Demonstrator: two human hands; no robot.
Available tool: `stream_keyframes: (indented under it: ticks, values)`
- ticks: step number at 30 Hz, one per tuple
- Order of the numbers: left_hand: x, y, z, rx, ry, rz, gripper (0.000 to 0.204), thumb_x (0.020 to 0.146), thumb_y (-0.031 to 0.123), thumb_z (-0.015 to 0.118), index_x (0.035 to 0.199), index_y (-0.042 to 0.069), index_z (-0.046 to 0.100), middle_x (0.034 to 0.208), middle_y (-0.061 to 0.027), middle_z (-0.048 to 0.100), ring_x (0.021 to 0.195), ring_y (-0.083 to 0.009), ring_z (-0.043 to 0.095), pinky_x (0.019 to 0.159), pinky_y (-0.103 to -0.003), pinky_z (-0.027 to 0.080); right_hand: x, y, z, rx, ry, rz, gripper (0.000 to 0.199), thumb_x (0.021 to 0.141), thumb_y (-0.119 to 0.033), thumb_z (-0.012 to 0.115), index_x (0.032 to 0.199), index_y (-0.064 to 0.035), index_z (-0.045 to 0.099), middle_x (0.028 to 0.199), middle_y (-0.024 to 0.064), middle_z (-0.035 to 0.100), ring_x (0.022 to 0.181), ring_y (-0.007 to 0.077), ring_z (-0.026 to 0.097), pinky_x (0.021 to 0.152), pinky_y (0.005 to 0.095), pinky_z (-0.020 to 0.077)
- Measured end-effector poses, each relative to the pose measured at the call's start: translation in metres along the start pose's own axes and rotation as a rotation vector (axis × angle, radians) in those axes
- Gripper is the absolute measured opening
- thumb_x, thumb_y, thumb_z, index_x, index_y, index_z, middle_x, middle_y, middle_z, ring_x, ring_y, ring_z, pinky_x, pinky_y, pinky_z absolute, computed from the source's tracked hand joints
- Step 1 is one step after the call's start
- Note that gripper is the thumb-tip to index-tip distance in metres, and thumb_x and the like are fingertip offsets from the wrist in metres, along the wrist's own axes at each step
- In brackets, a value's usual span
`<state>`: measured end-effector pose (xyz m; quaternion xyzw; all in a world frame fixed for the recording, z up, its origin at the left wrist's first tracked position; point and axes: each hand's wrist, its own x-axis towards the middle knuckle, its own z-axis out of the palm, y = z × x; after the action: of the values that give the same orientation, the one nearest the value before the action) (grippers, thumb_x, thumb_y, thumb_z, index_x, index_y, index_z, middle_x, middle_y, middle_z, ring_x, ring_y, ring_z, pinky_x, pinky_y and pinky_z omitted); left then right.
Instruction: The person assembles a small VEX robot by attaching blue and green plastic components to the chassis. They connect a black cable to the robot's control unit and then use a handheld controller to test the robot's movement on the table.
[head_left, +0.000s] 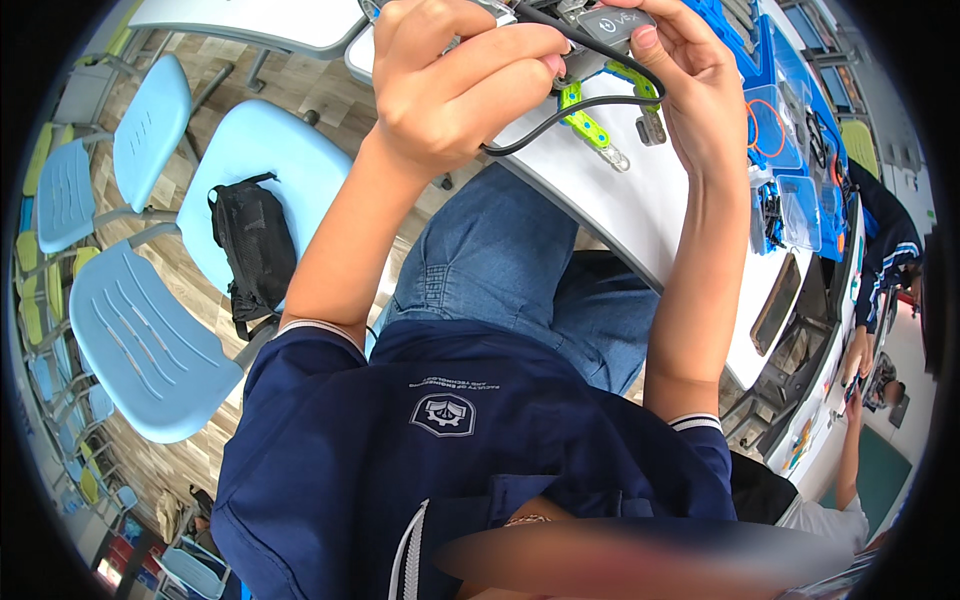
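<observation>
At the top of the head view, my left hand is closed, with its fingers curled over a black cable. The cable loops out toward my right hand and back under my left palm. My right hand grips a grey plastic block with a rounded corner, its thumb on the near side. The block is part of, or lies against, a grey and metal assembly cut off by the upper edge. Lime-green perforated beams hang below it, above the white table. My left fingertips partly hide the assembly.
Blue bins with small parts and an orange cord stand on the right. A dark phone-like slab lies on the table's right part. At left, a black pouch rests on a light-blue chair. Other people work at far right.
</observation>
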<state>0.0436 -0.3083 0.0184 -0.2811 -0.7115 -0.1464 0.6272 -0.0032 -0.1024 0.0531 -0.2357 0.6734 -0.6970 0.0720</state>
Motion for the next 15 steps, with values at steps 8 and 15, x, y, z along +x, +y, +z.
stream_keyframes:
  ticks: [8,15]
  values:
    - [0.002,-0.0019,0.0003,-0.043,-0.046,0.033,0.01,0.066,0.019,0.078,0.067,0.015,0.069,0.083,0.0071,0.076,0.068,-0.0117,0.052,0.067,-0.026,0.036,-0.0008,0.0014,0.0009,0.004,-0.003,-0.004,0.021,0.096,-0.003,0.063,0.117,0.0001,0.064,0.114,0.0059,0.067,0.104,0.0133,0.062,0.091,0.0269,0.0498]
    - [0.004,-0.0001,0.0034,-0.066,-0.042,-0.002,0.01,0.065,0.017,0.079,0.068,0.014,0.07,0.082,0.006,0.076,0.07,-0.0124,0.056,0.068,-0.026,0.038,0.001,0.006,-0.003,-0.005,-0.032,-0.055,0.021,0.095,-0.004,0.065,0.116,0.0,0.064,0.114,0.0059,0.067,0.104,0.0135,0.062,0.091,0.0269,0.0491]
